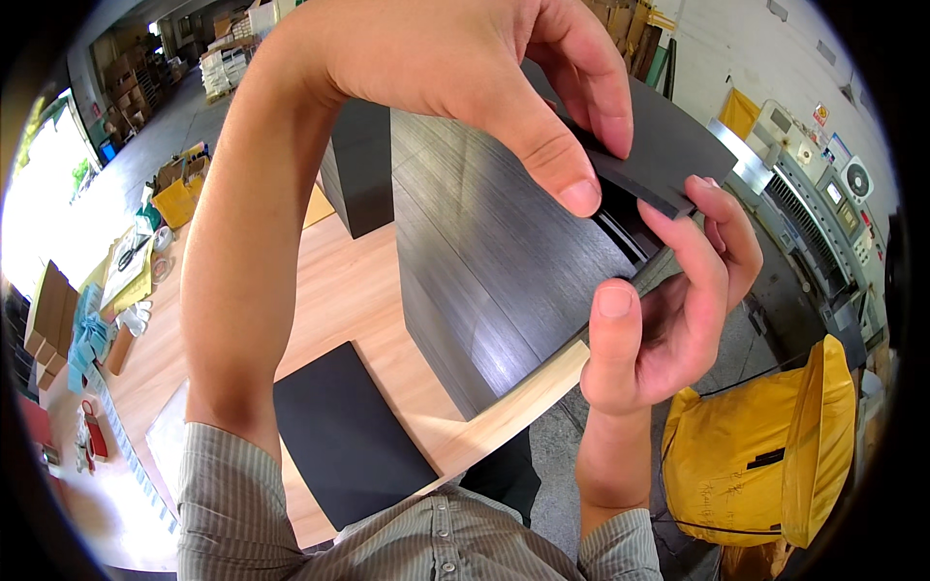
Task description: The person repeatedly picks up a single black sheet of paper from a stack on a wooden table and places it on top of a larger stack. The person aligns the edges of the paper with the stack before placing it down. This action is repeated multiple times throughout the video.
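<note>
Over the top end of a tall pile of dark boards [494, 252], my left hand [475, 77] is closed on a thin black board [668, 145], its thumb along the near edge. That board is tilted above the pile, and part of it is hidden behind my fingers. At the board's near right corner, my right hand [678, 290] has its curled fingertips around the edge. My right thumb stays apart from the board, close to the pile's corner. A dark slot or gap [625, 237] shows below the lifted board.
A black sheet [354, 436] lies on the wooden table [339, 300], near its front edge. Another dark block [360, 174] stands left of the pile. Scissors [129, 254], tape and boxes sit at far left. A yellow bag [736, 465] and a grey machine [814, 232] are on the right.
</note>
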{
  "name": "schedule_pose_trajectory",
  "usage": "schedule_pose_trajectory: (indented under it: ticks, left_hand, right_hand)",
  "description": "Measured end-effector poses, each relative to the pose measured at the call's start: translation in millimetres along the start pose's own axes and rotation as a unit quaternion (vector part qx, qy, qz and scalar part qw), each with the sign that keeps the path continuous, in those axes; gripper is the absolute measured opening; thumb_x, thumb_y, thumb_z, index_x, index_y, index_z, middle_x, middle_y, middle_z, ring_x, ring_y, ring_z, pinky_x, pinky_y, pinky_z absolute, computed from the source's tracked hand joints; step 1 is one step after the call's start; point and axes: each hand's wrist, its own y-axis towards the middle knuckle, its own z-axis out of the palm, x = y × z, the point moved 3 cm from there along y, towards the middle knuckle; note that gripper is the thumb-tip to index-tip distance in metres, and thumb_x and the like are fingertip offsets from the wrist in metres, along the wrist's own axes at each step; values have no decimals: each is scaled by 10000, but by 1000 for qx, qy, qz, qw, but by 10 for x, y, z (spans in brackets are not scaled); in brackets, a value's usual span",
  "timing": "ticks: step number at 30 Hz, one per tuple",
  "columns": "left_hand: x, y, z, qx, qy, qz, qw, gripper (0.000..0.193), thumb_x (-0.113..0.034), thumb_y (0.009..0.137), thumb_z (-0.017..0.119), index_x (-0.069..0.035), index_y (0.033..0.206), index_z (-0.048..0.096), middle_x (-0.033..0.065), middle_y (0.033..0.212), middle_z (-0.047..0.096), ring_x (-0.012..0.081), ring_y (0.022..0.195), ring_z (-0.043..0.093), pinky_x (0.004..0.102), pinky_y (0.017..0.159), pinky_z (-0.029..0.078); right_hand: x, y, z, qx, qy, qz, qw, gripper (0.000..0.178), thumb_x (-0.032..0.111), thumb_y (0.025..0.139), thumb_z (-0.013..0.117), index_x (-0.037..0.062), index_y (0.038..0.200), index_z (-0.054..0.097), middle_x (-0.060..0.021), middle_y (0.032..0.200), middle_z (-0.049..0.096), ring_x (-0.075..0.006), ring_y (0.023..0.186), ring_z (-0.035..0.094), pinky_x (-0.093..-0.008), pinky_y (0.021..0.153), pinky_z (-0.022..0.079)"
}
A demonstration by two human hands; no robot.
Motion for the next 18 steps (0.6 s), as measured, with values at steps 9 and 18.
schedule_pose_trajectory:
  ticks: [9,18]
  left_hand:
    - [46,41,-11,26,-32,18,999,401,-115,801,913,27,1134,741,54,1048,745,107,955,662,218,881,507]
    - [25,7,-28,22,-20,20,999,399,-126,807,910,25,1132,734,50,1046,742,96,941,655,214,865,506]
  right_hand:
    - [8,4,-3,3,-9,-6,1000,489,346,946,673,-45,1237,634,-255,1400,468,-350,1319,474,-492,1149,353]
    - [1,5,13,-3,2,-7,1000,484,329,945,657,-51,1242,627,-265,1398,467,-356,1316,473,-491,1137,366]
